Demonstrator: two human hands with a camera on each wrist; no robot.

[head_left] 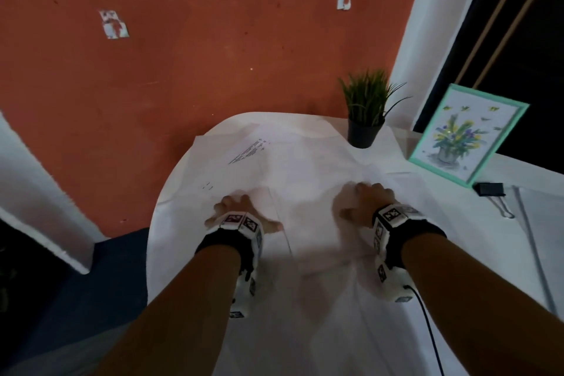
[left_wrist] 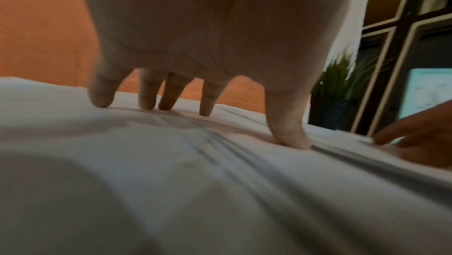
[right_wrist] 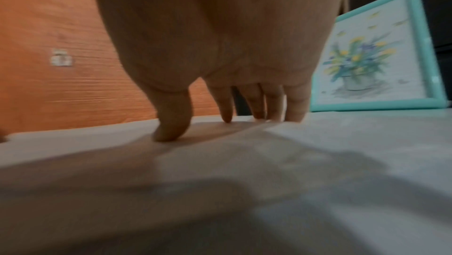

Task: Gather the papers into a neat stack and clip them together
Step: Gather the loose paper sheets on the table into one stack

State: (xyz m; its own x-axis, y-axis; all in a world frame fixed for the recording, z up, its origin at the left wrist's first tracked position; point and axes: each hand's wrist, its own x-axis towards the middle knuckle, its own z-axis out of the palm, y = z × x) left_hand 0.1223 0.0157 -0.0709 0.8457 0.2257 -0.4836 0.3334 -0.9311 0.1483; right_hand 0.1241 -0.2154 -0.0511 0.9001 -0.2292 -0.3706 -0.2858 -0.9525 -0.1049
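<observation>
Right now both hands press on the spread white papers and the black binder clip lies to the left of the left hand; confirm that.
One detail is wrong. Both hands, left hand and right hand, do press on the spread white papers, but the head view shows the black binder clip lying to the right of the right hand, beside the turquoise-framed flower picture.

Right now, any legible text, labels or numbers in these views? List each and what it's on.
None can be read.
Papers: printed lines near the far left sheet, too small and blurred.
Wrist bands: black-and-white square marker patterns, no words.
Framed picture: flowers only, no text.
</observation>
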